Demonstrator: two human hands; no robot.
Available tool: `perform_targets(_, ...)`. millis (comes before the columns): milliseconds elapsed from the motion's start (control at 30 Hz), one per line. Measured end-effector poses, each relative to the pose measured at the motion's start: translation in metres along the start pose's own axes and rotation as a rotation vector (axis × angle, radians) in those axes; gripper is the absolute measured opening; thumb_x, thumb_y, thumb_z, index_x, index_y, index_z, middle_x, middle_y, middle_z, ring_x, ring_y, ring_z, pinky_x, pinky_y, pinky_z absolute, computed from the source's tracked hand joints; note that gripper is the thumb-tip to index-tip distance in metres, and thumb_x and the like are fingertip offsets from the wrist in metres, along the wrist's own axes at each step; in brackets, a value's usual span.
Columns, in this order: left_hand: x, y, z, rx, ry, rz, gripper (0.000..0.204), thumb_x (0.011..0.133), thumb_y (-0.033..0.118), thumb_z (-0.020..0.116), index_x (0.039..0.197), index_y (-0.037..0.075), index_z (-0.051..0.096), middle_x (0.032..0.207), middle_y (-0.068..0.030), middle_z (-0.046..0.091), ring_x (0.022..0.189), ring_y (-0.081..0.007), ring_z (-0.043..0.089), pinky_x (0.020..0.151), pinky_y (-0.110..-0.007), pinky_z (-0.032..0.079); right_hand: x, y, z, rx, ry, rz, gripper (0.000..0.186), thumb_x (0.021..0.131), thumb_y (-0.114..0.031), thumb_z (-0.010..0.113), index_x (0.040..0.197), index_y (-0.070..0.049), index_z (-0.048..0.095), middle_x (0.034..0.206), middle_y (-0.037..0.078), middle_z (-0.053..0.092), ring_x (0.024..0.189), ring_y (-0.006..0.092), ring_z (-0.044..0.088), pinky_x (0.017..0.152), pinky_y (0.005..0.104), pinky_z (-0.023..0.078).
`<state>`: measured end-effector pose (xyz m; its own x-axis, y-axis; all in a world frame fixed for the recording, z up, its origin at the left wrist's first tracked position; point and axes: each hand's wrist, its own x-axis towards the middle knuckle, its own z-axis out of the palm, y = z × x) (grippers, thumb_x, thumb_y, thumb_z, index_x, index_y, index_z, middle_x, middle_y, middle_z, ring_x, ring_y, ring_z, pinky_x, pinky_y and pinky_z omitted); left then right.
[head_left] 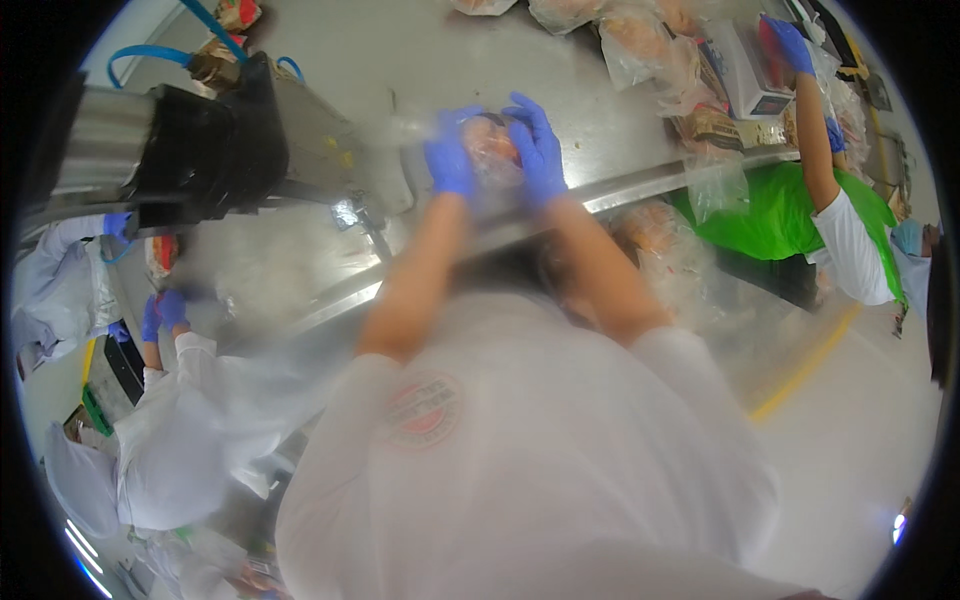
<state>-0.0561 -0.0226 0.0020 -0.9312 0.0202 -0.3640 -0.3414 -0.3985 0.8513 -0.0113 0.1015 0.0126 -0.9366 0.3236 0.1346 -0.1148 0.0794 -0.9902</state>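
Note:
Both my hands wear blue gloves and are over the steel table near its front edge. Between them is a clear plastic bag [492, 155] with a pinkish-orange item inside, probably food, its details too blurred to name. My left hand [450, 150] grips the left side of the bag, fingers curled at its top. My right hand [535, 150] holds the right side, fingers bent over it. The steel table's front rail [625, 192] runs just below the bag.
A black-and-steel machine [200, 150] with blue hoses stands left. Bagged items [635, 45] and a boxy scale [750, 75] lie at the back right. A co-worker in green [750, 210] reaches in from the right; co-workers in white [170, 440] work at the left.

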Motion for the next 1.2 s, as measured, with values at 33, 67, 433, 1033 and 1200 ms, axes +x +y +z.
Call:
perform_targets(33, 0.013, 0.006, -0.001, -0.124, -0.046, -0.131, 0.046, 0.091, 0.038, 0.043, 0.111, -0.002, 0.052, 0.102, -0.0142, 0.059, 0.089, -0.0287, 0.058, 0.078, -0.039, 0.047, -0.001, -0.001, -0.01, -0.04, -0.118, 0.006, 0.073, 0.076, -0.028, 0.069, 0.134, -0.007, 0.031, 0.11, 0.015, 0.056, 0.1, 0.0207, 0.055, 0.088, 0.0315, 0.043)
perform_targets(67, 0.02, 0.01, 0.0, -0.14, -0.059, -0.169, 0.047, 0.091, 0.04, 0.041, 0.109, -0.003, 0.053, 0.1, -0.0148, 0.06, 0.088, -0.0286, 0.059, 0.078, -0.039, 0.047, -0.003, -0.006, -0.015, -0.069, -0.172, 0.017, 0.078, 0.074, -0.027, 0.071, 0.135, -0.007, 0.029, 0.11, 0.015, 0.056, 0.101, 0.0208, 0.054, 0.09, 0.0321, 0.043)
perform_targets(433, 0.026, 0.047, 0.008, -0.2, -0.515, -0.385, 0.032, 0.095, 0.033, 0.037, 0.076, 0.01, 0.048, 0.073, -0.0073, 0.058, 0.07, -0.0231, 0.057, 0.078, -0.039, 0.048, -0.029, -0.025, -0.017, 0.547, -0.482, 0.349, 0.059, 0.076, -0.017, 0.068, 0.128, -0.008, 0.041, 0.121, 0.01, 0.05, 0.112, 0.0193, 0.048, 0.095, 0.0335, 0.04)
perform_targets(1033, -0.002, 0.088, 0.044, -0.589, -0.28, -0.222, 0.036, 0.096, 0.027, 0.035, 0.064, 0.013, 0.042, 0.053, -0.0018, 0.037, 0.071, -0.0189, 0.049, 0.089, -0.033, 0.037, -0.017, -0.097, -0.078, 0.622, -0.362, 0.602, 0.077, 0.08, -0.04, 0.062, 0.139, -0.01, 0.022, 0.129, 0.012, 0.043, 0.113, 0.0275, 0.049, 0.096, 0.0407, 0.041)
perform_targets(1200, 0.033, 0.022, -0.006, 0.041, -0.262, 0.159, 0.025, 0.095, 0.025, 0.037, 0.079, 0.008, 0.045, 0.071, -0.0036, 0.047, 0.075, -0.0187, 0.053, 0.088, -0.032, 0.043, -0.014, -0.083, -0.067, 0.162, -0.192, -0.257, 0.115, 0.052, -0.016, 0.086, 0.141, -0.007, 0.014, 0.133, 0.012, 0.037, 0.122, 0.0236, 0.039, 0.098, 0.0361, 0.037)
